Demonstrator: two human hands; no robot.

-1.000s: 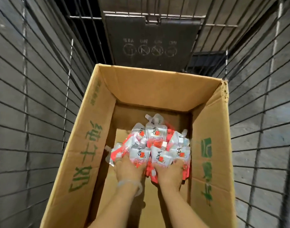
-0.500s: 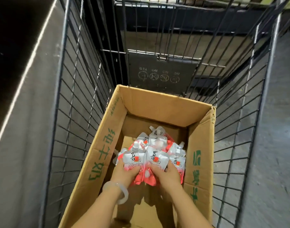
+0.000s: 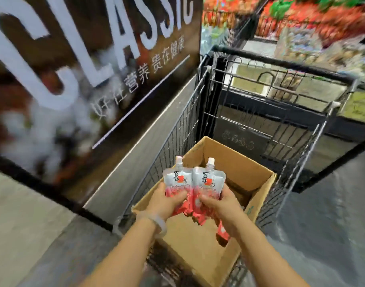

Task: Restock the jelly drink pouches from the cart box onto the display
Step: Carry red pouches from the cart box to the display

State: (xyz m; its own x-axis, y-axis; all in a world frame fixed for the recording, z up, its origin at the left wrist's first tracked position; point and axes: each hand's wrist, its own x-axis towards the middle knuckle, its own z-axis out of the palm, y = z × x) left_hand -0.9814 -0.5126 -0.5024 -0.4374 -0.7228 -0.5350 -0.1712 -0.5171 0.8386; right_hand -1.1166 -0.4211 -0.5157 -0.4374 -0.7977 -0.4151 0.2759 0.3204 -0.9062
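Dark sign panel point(image 3: 90, 65), lettered "CLASSIC" in white, stood tilted at left, blurred. Wire cart point(image 3: 250, 112) beside it, one cardboard box point(image 3: 252, 179) inside, flaps open. Far shelves at upper right too blurred to read.

Both forearms reached forward over the box's near end, wrists roughly level. Left hand point(image 3: 167, 200), pale bangle point(image 3: 156, 221) on its wrist, curled round the lower part of the left pouches; right hand point(image 3: 221, 206) curled likewise round the right ones.

Jelly drink pouches point(image 3: 195, 183) held as a bunch above the box, clear of its floor. Two faced the camera side by side, touching; more red-and-white pouches lay behind and below them, count uncertain. Two white spout caps seen. Long axes near upright, spouts up and away, red bottoms down toward the palms
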